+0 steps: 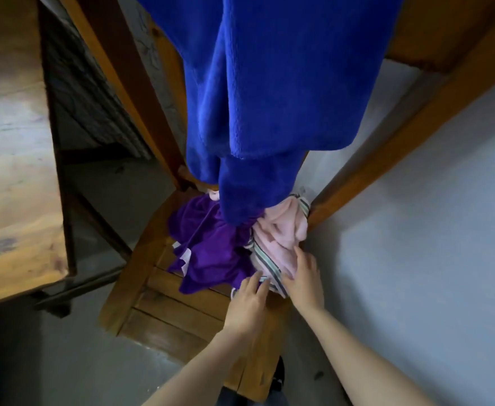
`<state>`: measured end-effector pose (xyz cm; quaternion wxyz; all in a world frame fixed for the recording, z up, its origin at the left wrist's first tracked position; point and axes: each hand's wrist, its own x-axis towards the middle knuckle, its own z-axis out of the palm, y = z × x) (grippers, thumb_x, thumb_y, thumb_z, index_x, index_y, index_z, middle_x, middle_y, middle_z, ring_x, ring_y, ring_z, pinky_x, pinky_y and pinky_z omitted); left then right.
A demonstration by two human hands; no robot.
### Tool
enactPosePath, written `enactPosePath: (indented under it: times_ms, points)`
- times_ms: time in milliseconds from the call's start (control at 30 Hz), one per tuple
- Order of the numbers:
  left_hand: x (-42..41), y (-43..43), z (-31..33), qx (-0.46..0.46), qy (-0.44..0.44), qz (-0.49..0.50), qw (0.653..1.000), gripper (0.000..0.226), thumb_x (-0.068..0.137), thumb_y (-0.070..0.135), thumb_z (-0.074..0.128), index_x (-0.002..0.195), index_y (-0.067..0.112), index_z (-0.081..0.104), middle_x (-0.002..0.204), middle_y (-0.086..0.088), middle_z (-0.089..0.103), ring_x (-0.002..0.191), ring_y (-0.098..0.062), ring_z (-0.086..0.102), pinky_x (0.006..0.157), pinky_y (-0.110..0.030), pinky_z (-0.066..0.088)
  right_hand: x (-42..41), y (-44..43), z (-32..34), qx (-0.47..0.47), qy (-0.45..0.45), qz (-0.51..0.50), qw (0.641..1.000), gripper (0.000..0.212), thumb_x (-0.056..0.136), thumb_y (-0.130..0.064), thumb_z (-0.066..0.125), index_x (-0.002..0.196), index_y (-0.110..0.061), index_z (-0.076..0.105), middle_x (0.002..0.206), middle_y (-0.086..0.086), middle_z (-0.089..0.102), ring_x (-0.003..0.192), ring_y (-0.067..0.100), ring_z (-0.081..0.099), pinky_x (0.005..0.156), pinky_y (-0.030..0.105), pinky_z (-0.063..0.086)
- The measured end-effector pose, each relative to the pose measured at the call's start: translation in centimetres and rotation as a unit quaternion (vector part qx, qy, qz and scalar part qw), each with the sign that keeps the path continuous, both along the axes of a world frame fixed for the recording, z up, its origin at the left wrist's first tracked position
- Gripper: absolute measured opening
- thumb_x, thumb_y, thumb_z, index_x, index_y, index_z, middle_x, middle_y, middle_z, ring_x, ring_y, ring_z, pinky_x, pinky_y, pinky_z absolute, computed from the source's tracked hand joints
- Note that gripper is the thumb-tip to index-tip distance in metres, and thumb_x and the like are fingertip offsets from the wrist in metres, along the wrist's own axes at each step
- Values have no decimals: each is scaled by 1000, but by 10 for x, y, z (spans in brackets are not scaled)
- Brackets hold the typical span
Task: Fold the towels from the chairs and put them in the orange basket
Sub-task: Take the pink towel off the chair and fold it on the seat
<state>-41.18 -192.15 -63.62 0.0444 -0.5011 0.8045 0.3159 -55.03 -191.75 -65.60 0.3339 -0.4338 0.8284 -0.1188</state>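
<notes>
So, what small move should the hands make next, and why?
Probably pinch the striped hem of the pale pink fluffy towel and lift it off the wooden slatted chair seat. The left hand and right hand both touch its near edge, and it lies unfolded beside the crumpled purple towel.

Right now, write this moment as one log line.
left hand: touches pink towel edge | right hand: rests on pink towel | place: chair seat
</notes>
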Motion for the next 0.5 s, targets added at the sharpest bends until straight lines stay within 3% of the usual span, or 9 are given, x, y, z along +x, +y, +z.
enactPosePath:
  times_ms: [33, 67, 100, 167, 233, 300, 333, 400, 500]
  points:
    - [-6, 0, -8, 2, -9, -11, 1000, 67, 77, 11, 70, 138, 13, 42, 146, -8, 38, 130, -23, 42, 100, -28, 41, -2, -4, -6, -14, -29, -17, 999, 62, 88, -22, 60, 143, -21, 32, 138, 7, 44, 123, 25, 48, 93, 33, 47]
    - [-10, 2, -17, 4, -22, -11, 1000, 66, 88, 8, 54, 146, 14, 23, 154, -8, 19, 138, -23, 27, 108, -32, 31, -3, -7, -11, -16, -53, -26, 998, 57, 89, -21, 59, 140, -19, 36, 134, 6, 50, 119, 24, 52, 89, 29, 46]
    - [-16, 2, -23, 29, -37, 9, 999, 67, 91, 8, 48, 148, 15, 13, 156, -8, 11, 138, -24, 23, 109, -34, 29, -5, -8, -16, -14, -71, -29, 997, 49, 89, -20, 59, 135, -17, 42, 127, 5, 57, 115, 23, 56, 82, 26, 45]
    - [-27, 4, -34, -11, -52, 33, 998, 72, 85, 13, 57, 147, 13, 20, 150, -13, 28, 127, -29, 40, 98, -36, 40, -8, -6, -21, 4, -87, -39, 995, 24, 89, -17, 58, 113, -14, 57, 105, 5, 66, 99, 25, 62, 72, 25, 43]
    - [-36, 6, -32, 7, -67, 47, 997, 71, 80, 21, 64, 143, 14, 32, 136, -11, 45, 115, -29, 49, 89, -37, 45, -10, 1, -19, 21, -100, -55, 993, 2, 88, -16, 57, 87, -16, 59, 83, 2, 64, 82, 23, 61, 65, 26, 44]
    - [-37, 9, -31, 6, -76, 42, 996, 70, 66, 33, 76, 128, 16, 50, 112, -10, 57, 97, -28, 58, 75, -36, 49, -10, 12, -13, 23, -119, -77, 990, 12, 86, -14, 59, 76, -17, 54, 69, -2, 58, 70, 18, 55, 55, 16, 40]
    - [-37, 11, -29, 1, -81, 27, 996, 68, 47, 37, 84, 109, 19, 63, 91, -6, 63, 78, -25, 62, 60, -31, 50, -10, 18, -6, 19, -129, -93, 987, 14, 84, -10, 60, 73, -15, 53, 65, -3, 54, 65, 15, 51, 51, 11, 36]
    - [-34, 19, -27, -18, -81, 9, 996, 54, 23, 36, 86, 73, 26, 68, 62, 3, 58, 54, -18, 57, 41, -22, 41, -11, 29, 12, 8, -142, -108, 984, 16, 80, -4, 61, 69, -12, 52, 61, -3, 50, 57, 7, 45, 50, 10, 36]
    - [-27, 26, -5, -48, -42, -9, 998, 29, 35, 33, 79, 60, 27, 65, 61, 7, 54, 64, -15, 49, 41, -20, 37, -15, 45, 39, 2, -152, -118, 981, 31, 76, -2, 62, 59, -21, 46, 56, -7, 47, 53, 4, 41, 50, 14, 35]
